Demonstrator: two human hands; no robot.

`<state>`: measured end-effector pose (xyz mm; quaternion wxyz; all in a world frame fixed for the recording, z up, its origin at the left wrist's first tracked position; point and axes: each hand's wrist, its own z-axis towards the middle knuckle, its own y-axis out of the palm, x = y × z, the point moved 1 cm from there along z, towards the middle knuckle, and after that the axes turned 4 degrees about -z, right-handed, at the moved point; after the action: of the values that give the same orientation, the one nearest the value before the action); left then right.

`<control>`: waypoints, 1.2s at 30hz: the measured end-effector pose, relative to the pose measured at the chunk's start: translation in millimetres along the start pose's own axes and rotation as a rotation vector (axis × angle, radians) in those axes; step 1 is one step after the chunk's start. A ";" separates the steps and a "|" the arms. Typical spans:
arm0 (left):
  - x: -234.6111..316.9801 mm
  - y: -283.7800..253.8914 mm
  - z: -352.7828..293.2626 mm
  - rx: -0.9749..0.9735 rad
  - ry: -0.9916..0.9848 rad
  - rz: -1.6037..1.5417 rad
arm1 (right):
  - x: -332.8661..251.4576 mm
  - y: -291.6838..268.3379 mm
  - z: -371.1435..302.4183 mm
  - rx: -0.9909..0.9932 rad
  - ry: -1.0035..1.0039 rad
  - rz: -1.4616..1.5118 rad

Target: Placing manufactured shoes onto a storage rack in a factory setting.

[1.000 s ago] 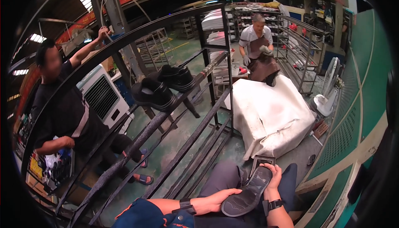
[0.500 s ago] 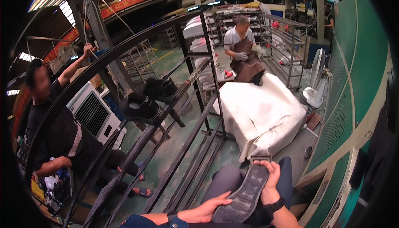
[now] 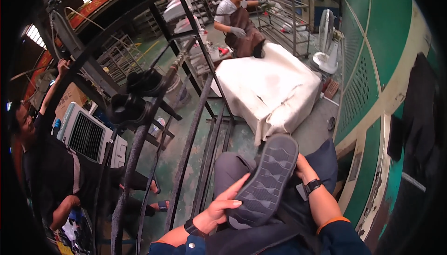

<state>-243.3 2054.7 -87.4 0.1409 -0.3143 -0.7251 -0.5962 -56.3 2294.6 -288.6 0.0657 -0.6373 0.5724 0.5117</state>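
Over my lap is a dark shoe (image 3: 267, 180), its grey patterned sole facing me and its toe end tilted up and away. My left hand (image 3: 221, 208) grips the lower left side, with the thumb on the edge of the sole. At the upper right side, my right hand (image 3: 303, 167) holds the shoe, its fingers mostly hidden behind it. The shoe's upper cannot be seen from this side.
To my left stands a black metal rack (image 3: 188, 136) carrying black shoes (image 3: 128, 110). A white-covered block (image 3: 274, 87) is ahead, with a seated person beyond it. Green panels (image 3: 361, 64) and a white fan (image 3: 326, 45) are on the right. Another person stands far left.
The shoe has come up and its sole now faces me more fully. My right hand has moved down from the toe end to the shoe's right side. The view has shifted too.
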 end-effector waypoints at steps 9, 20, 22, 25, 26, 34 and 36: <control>33.0 -44.8 -2.4 0.050 0.433 0.053 | -61.2 69.3 -53.6 -0.672 -0.234 0.255; 53.0 -69.6 -32.0 0.205 0.663 0.636 | -78.4 145.6 -20.3 -0.712 0.194 -0.080; 59.3 -72.8 -29.8 0.317 0.764 1.048 | -66.3 163.9 -47.6 -0.818 0.326 -0.096; 74.5 -51.3 -16.0 0.203 0.802 1.727 | -73.8 189.0 -69.6 -0.693 0.216 -0.006; 65.4 -37.9 -4.5 0.192 0.806 1.820 | -81.2 194.1 -72.8 -0.661 0.174 0.017; 32.5 -30.1 -22.3 0.340 1.768 2.106 | -111.6 297.6 -95.4 -0.938 -0.703 -0.385; 63.6 -24.6 -44.9 0.466 1.744 2.187 | -130.5 309.4 -112.2 -0.921 -0.774 -0.668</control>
<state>-314.8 2027.9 -58.4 0.9677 -0.2154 0.1181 -0.0567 -214.7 2202.0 14.1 0.1423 -0.5138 0.0049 0.8460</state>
